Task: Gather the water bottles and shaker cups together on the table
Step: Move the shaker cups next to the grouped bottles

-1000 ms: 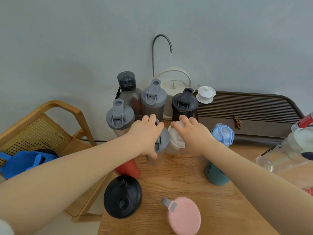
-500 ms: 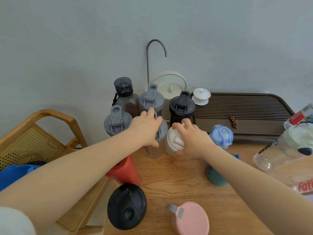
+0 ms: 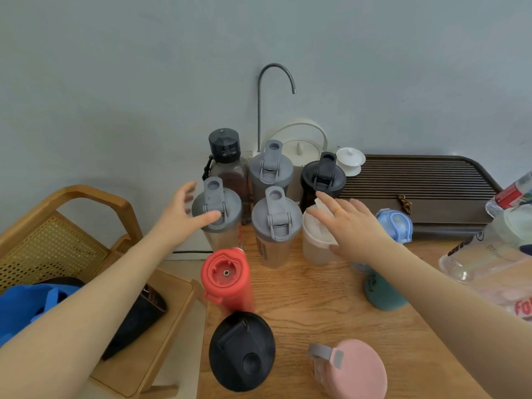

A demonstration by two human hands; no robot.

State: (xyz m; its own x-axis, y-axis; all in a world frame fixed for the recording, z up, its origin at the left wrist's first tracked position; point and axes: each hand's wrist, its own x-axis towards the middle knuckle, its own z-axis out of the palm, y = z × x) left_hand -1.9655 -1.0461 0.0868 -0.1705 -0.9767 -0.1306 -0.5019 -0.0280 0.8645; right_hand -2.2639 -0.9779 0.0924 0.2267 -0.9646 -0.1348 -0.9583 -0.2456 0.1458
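Observation:
Several bottles and shakers stand packed at the back of the wooden table (image 3: 311,300). Two grey-lidded shakers (image 3: 216,208) (image 3: 277,218) stand in front, a dark bottle (image 3: 225,156), a third grey shaker (image 3: 270,168) and a black-lidded shaker (image 3: 323,175) behind. My left hand (image 3: 184,217) hovers open beside the left grey shaker, thumb over its lid. My right hand (image 3: 349,226) is open, fingers spread over the white-lidded cup (image 3: 316,237). Nearer stand a red bottle (image 3: 226,279), a black-lidded shaker (image 3: 241,351), a pink-lidded cup (image 3: 357,370) and a teal bottle with blue lid (image 3: 394,226).
A white kettle (image 3: 299,148) with a curved spout and a small white lidded cup (image 3: 350,160) stand at the wall. A dark slatted tea tray (image 3: 417,182) fills the back right. Clear plastic containers (image 3: 489,249) lie at the right edge. A wooden chair (image 3: 72,214) with a blue bag stands left.
Both hands have let go: the left has lifted off the front grey shaker and moved left, the right has opened over the white-lidded cup. The two cups now stand in the cluster.

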